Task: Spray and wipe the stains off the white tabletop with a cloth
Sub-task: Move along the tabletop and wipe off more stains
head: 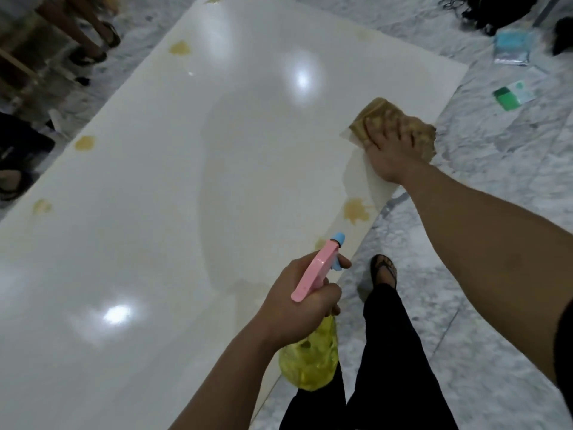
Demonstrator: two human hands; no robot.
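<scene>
A glossy white tabletop (192,169) fills the view. Yellow-brown stains lie on it: one near the right edge (357,210), three along the left edge (85,142) (179,48) (42,206), and fainter ones far back. My right hand (391,153) presses flat on a brown cloth (384,116) at the table's right edge, its fingers spread over the fabric. My left hand (297,302) grips a spray bottle (310,352) with a yellow body and a pink and blue trigger head, whose nozzle points toward the stain near the right edge.
Marble floor surrounds the table. My legs in black trousers and a sandalled foot (383,271) stand beside the right edge. Other people's legs and shoes (90,51) are at the far left. Plastic packets (513,94) and dark bags (493,10) lie on the floor at the upper right.
</scene>
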